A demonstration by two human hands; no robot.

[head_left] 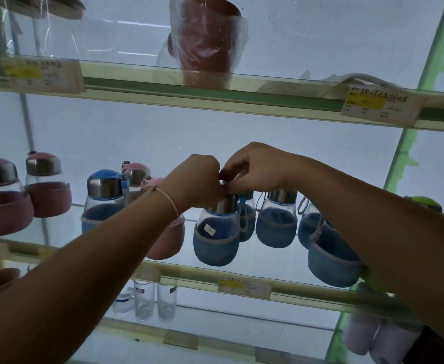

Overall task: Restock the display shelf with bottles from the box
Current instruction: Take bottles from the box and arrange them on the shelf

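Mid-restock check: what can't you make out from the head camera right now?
Steel cap top of the blue-sleeved glass bottle: head view, covered by the left hand, whose grip closes over it.
What the right hand pinches: head view, hidden by its own fingers.
Paper price labels: head view, too blurred to read.
Supply box: head view, outside the frame.

Front blue bottle [217, 232]: cap hidden under the left grip [197, 179]; the small sticker on it is too blurred to read.
Right grip [257, 169]: fingertips tucked against the left one; what they pinch cannot be told.
Pink bottle [167, 240]: mostly behind the left wrist.
Rightmost blue bottle [331, 264]: top covered by the right forearm.
Price tag [378, 105]: print blurred, unreadable.
Top-left object [45, 6]: cut off by the upper edge.
White bundles [368, 340]: blurred, partly behind the arm.
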